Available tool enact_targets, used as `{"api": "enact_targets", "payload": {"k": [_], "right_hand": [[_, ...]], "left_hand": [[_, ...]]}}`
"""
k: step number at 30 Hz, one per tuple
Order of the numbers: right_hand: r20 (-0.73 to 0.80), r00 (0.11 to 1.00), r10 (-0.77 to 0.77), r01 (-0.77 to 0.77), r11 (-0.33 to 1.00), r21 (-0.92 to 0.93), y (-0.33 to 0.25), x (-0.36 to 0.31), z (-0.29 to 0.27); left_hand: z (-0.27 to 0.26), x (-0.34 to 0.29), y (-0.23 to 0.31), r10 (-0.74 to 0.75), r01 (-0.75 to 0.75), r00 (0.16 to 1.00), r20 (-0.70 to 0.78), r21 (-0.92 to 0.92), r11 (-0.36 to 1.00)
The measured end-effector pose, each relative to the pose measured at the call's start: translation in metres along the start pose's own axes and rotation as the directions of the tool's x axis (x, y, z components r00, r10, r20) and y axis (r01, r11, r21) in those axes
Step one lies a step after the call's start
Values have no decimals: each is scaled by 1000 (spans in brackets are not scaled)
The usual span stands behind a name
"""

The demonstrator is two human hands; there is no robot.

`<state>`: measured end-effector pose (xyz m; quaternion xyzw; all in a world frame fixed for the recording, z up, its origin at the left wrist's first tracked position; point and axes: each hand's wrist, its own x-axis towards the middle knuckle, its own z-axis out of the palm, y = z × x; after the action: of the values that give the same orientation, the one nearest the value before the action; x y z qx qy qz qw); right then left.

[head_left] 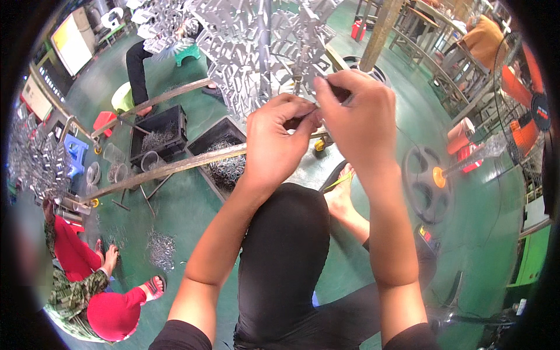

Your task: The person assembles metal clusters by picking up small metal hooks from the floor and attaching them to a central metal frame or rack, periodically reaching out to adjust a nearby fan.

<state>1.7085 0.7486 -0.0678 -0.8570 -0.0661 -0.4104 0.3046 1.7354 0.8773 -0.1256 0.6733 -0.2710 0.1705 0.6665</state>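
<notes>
My left hand is closed in a pinch, with thumb and fingertips together. My right hand is closed too, its fingertips meeting those of the left. Whatever they pinch is too small and too hidden to name. Just beyond them hangs a dense cluster of silver metal pieces around an upright pole. Below and left of my left hand, a black crate holds a heap of thin metal bits, probably wire hooks. A metal bar crosses over that crate.
Another black crate and several clear plastic cups stand to the left. Loose metal pieces lie on the green floor. A seated person in red trousers is at left. A fan stands at right, its round base on the floor.
</notes>
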Motion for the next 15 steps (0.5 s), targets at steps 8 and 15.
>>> {"api": "enact_targets", "payload": {"k": [8, 15], "right_hand": [[159, 961, 225, -249, 957, 149, 14, 7, -15], [204, 952, 227, -272, 934, 231, 30, 4, -15]], "left_hand": [[-2, -2, -11, 43, -44, 995, 93, 7, 999], [5, -2, -33, 86, -88, 996, -29, -72, 994]]}}
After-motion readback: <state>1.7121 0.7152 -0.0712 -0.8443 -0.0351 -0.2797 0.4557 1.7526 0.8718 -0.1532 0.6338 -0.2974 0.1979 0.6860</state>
